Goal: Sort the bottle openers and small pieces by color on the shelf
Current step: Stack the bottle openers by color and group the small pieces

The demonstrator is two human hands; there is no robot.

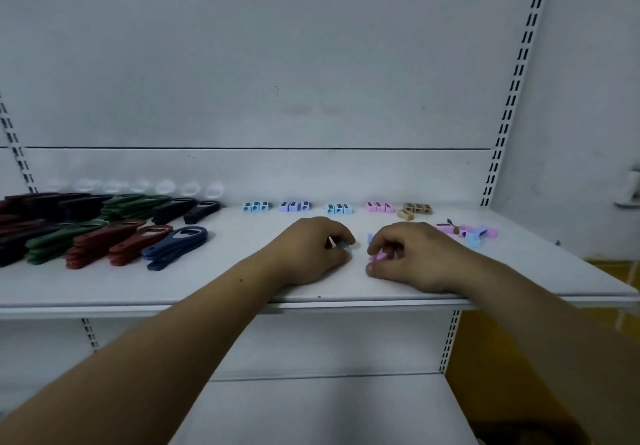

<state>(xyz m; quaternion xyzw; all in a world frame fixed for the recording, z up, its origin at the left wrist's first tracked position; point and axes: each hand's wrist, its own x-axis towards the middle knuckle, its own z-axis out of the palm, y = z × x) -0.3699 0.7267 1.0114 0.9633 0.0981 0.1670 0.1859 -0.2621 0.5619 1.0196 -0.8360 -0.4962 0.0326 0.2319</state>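
Observation:
Both hands rest on the white shelf (207, 285) near its front edge. My left hand (308, 250) curls its fingers round a small blue piece (343, 244). My right hand (412, 254) pinches a small pink piece (378, 256), and a purple piece (371, 237) shows at its fingertips. Along the back stand small groups of pieces: light blue (255, 206), purple (294, 206), light blue (338, 208), pink (380, 207) and tan (415, 210). A loose mixed heap of pieces (467, 231) lies right of my right hand. Bottle openers in black, green, red and blue (175, 242) are stacked at the left.
A slotted upright (516, 74) runs up the back wall at the right. A lower white shelf (311, 406) sits below. Yellow floor (616, 271) shows beyond the shelf's right end.

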